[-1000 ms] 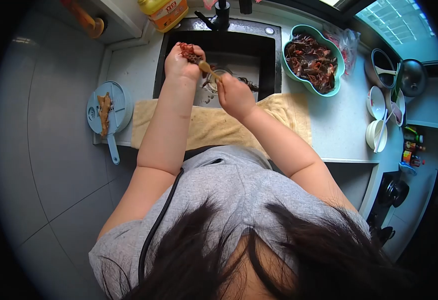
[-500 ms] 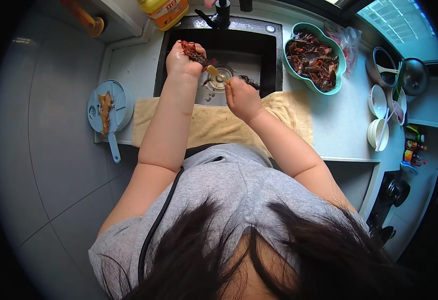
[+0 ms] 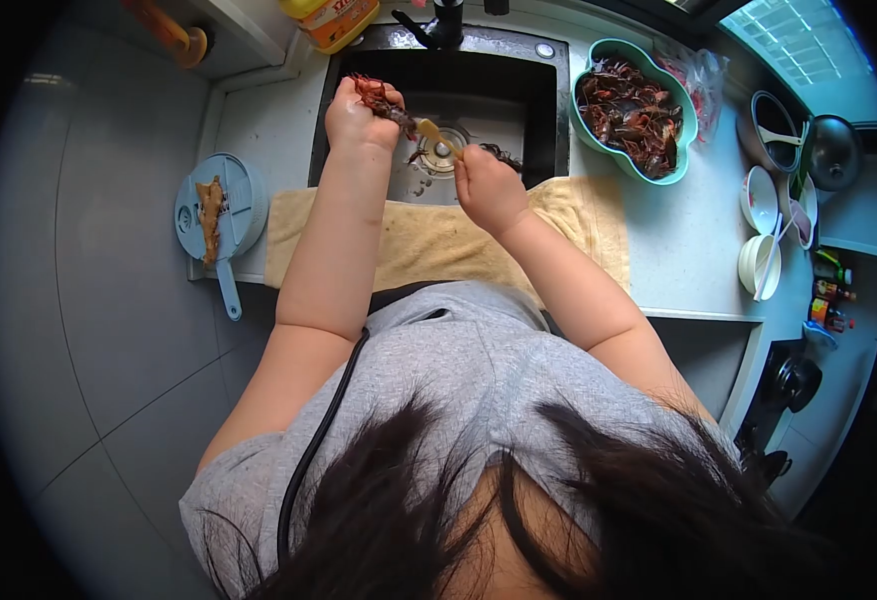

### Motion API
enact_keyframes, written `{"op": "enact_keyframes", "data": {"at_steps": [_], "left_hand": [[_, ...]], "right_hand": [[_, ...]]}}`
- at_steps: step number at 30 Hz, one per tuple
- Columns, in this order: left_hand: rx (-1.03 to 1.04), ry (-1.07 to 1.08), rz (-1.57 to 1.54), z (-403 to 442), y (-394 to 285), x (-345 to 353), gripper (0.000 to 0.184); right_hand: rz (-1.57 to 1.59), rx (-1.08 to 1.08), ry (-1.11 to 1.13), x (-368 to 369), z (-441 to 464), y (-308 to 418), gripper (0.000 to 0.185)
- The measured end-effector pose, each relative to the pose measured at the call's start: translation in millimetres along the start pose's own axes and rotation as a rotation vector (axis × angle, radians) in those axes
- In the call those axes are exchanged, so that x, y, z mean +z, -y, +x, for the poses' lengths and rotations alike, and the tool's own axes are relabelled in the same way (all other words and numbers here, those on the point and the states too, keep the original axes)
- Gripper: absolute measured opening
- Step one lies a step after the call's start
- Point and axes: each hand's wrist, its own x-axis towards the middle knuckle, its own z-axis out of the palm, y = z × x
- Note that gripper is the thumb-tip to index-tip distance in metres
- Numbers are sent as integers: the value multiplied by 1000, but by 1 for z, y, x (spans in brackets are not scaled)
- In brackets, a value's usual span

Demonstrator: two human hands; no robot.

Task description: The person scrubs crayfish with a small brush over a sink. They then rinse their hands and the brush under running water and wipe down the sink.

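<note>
Over the left part of the black sink [image 3: 549,120], my left hand [image 3: 359,122] is closed around a dark red crayfish [image 3: 387,106]. The tail end of the crayfish points right, towards the drain. My right hand [image 3: 492,187] grips a small yellowish brush [image 3: 441,138] by its handle. The brush head is at or just beside the crayfish's tail; I cannot tell whether they touch. Below them show the round metal drain [image 3: 449,153] and dark bits on the sink floor. Another dark crayfish-like shape [image 3: 504,156] lies partly hidden behind my right hand.
A turquoise bowl [image 3: 691,130] full of crayfish stands right of the sink. A yellow towel [image 3: 419,240] covers the front edge. Ginger [image 3: 211,215] lies on a blue grater [image 3: 244,200] at left. The black faucet [image 3: 447,22], a yellow jug [image 3: 334,22] and white bowls [image 3: 759,265] surround the area.
My left hand with the crayfish has shifted slightly left and up. My right hand and the brush have moved slightly up and right. Both grips stay the same.
</note>
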Motion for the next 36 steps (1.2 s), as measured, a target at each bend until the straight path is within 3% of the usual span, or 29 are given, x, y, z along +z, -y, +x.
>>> {"op": "enact_keyframes", "data": {"at_steps": [5,7,10,12,19,22,24,25,27,30,34,35,36], "left_hand": [[94,-73,122,7,3,-6,22],[232,-166,256,3,11,-3,20],[232,-102,341,-2,23,-5,19],[236,-104,365,-3,24,-8,19],[256,-192,446,20,0,-34,25],[170,-264,509,39,8,-64,23],[4,-311,576,51,23,-81,25],[-15,-277,593,54,34,-78,25],[-125,-282,657,59,57,-69,26],[-236,-117,725,51,104,-9,24],[-359,309,790,65,185,57,8],[-326,305,870,57,204,74,11],[-439,447,809,55,220,85,18]], "right_hand": [[11,44,-41,-6,-1,-1,15],[32,27,-96,-9,0,6,15],[74,31,-83,-9,2,10,15],[-13,153,134,-4,2,4,17],[-92,311,46,5,-35,-66,16],[-234,360,33,11,-60,-96,18],[-456,301,105,16,-80,-107,17],[-499,309,197,18,-86,-107,17],[-450,331,161,18,-87,-110,18],[-403,374,162,18,-86,-112,18],[-346,384,172,14,-84,-112,17],[-347,366,158,15,-85,-114,16],[-355,378,154,15,-86,-114,16]]}}
